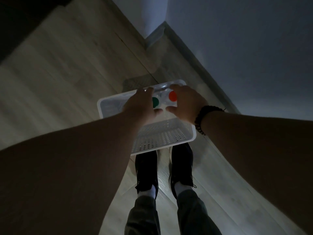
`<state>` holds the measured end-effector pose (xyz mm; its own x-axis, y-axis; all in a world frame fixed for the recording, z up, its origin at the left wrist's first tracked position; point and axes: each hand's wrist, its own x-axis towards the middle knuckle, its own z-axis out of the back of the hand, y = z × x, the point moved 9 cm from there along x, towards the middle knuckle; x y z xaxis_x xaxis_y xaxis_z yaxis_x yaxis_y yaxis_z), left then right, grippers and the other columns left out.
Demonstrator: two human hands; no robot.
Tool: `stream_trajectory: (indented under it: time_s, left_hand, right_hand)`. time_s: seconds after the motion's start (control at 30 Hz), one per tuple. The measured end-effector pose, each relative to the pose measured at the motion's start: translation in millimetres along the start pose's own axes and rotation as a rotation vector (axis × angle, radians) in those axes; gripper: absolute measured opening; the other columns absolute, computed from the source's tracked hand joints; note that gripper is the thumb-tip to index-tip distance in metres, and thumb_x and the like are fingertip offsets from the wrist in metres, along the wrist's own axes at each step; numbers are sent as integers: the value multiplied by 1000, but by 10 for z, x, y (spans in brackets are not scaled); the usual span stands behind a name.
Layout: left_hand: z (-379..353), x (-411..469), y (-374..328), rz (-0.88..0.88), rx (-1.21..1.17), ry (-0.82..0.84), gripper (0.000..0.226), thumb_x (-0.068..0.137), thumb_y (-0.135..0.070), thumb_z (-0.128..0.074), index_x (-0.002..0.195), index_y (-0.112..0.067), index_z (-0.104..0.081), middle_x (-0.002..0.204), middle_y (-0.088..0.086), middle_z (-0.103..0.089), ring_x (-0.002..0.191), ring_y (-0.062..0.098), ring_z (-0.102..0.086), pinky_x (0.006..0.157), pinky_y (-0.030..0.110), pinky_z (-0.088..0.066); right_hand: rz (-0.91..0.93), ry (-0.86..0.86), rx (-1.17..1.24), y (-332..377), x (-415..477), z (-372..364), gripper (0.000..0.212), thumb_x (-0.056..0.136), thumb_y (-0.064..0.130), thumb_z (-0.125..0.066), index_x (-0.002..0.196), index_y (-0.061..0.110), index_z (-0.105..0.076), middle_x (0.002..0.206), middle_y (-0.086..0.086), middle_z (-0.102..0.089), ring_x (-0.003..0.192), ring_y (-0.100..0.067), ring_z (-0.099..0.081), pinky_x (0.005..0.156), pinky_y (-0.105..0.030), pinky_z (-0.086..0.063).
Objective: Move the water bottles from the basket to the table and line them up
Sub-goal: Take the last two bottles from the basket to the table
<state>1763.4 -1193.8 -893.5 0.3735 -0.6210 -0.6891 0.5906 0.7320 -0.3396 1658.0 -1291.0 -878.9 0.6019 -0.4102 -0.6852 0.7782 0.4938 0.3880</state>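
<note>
A white perforated basket (162,138) stands on the wooden floor just ahead of my feet. Two clear water bottles stand upright at its far end, seen from above: one with a green cap (156,102), one with an orange cap (173,96). My left hand (141,106) is curved around the green-capped bottle, fingers on its far side, thumb near. My right hand (185,103) is curved around the orange-capped bottle the same way. Whether either hand grips firmly is unclear in the dim light. No table is in view.
My two dark shoes (162,167) stand right behind the basket. A wall with a skirting board (194,68) runs along the right and turns a corner beyond the basket. Light wooden floor (59,73) spreads to the left. The room is dim.
</note>
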Motion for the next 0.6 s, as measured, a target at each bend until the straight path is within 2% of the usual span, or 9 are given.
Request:
stream_trajectory:
  time_s: [0.17,0.23,0.3,0.33,0.47,0.53,0.6]
  left_hand:
    - [-81,1,11,23,14,-59,64,89,-38,-76,145,-18,-50,140,11,-52,124,30,-58,99,41,-51]
    - [-87,-72,22,44,2,-57,67,91,-37,-75,149,-19,-47,139,12,-52,125,32,-57,101,42,-50]
    - [-77,-175,31,50,31,-40,72,93,-39,-72,154,-19,-40,144,13,-48,131,33,-52,106,43,-48]
    - [-61,-250,29,52,43,-25,74,94,-40,-70,156,-20,-37,146,13,-46,133,33,-50,108,44,-46]
    - [104,-671,-42,76,52,35,75,95,-42,-68,158,-22,-33,146,13,-44,136,32,-47,110,44,-43]
    - [246,-958,-128,87,57,63,75,95,-43,-67,159,-22,-33,146,13,-44,137,31,-45,112,44,-41]
    - [463,-1295,-242,96,53,80,76,95,-43,-67,159,-21,-32,147,15,-44,139,31,-43,114,44,-38]
  right_hand:
    - [-46,-24,-12,9,70,-7,52,97,37,-66,145,21,-50,132,-7,-64,118,-25,-64,104,-39,-51]
    - [-68,11,-12,-3,10,-18,50,100,33,-63,146,19,-49,131,-9,-65,115,-26,-64,98,-36,-52]
    - [-95,30,-5,-10,-122,-11,48,103,28,-58,148,20,-46,131,-8,-64,111,-20,-63,91,-27,-48]
    - [-102,34,2,-6,-216,-2,48,104,28,-57,150,20,-45,133,-8,-64,112,-18,-62,91,-27,-47]
    - [-104,56,1,66,-696,122,61,101,36,-61,156,24,-37,150,-12,-52,136,-29,-51,111,-41,-43]
    - [-118,84,19,153,-1028,279,62,100,36,-63,156,26,-37,155,-11,-47,138,-29,-49,112,-41,-44]
    - [-123,101,50,278,-1419,490,61,100,35,-64,155,26,-40,152,-9,-51,136,-27,-51,112,-38,-44]
